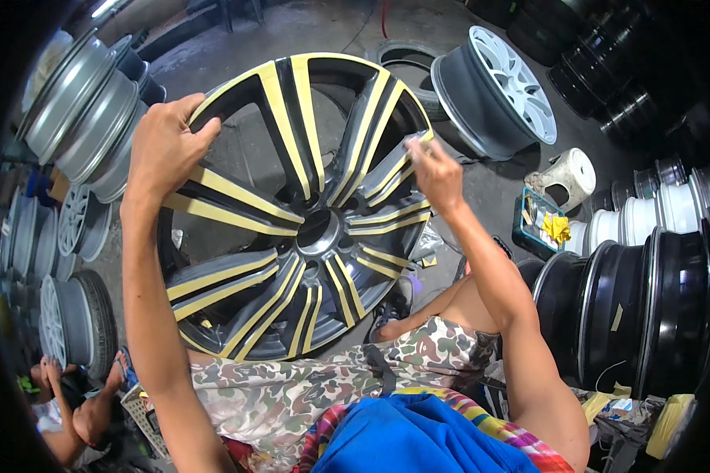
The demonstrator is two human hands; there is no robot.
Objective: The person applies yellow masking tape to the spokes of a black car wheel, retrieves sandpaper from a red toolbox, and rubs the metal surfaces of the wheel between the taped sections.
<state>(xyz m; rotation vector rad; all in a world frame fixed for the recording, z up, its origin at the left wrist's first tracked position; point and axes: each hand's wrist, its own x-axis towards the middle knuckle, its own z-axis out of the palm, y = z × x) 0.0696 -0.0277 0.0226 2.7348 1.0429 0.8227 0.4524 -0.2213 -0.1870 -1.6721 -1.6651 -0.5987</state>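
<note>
A large black alloy wheel rim (242,199) leans tilted in front of my lap, its spokes and outer lip faced with pale yellow strips. My left hand (166,146) is closed around the lip at the upper left, thumb on the front side. At the upper right edge my right hand (440,175) has its fingers pinched together against the end of a spoke. Something small and pale seems to show at those fingertips, but blur hides what it is. The round centre hole (319,231) of the wheel is unobstructed by either hand.
Behind stands a silver wheel rim (489,98). At right are a white stool (564,177), a teal basket (528,236) with a yellow cloth (557,229), and black rims (611,307). Stacked silver rims (75,102) rise at left. Another person (75,410) sits at lower left.
</note>
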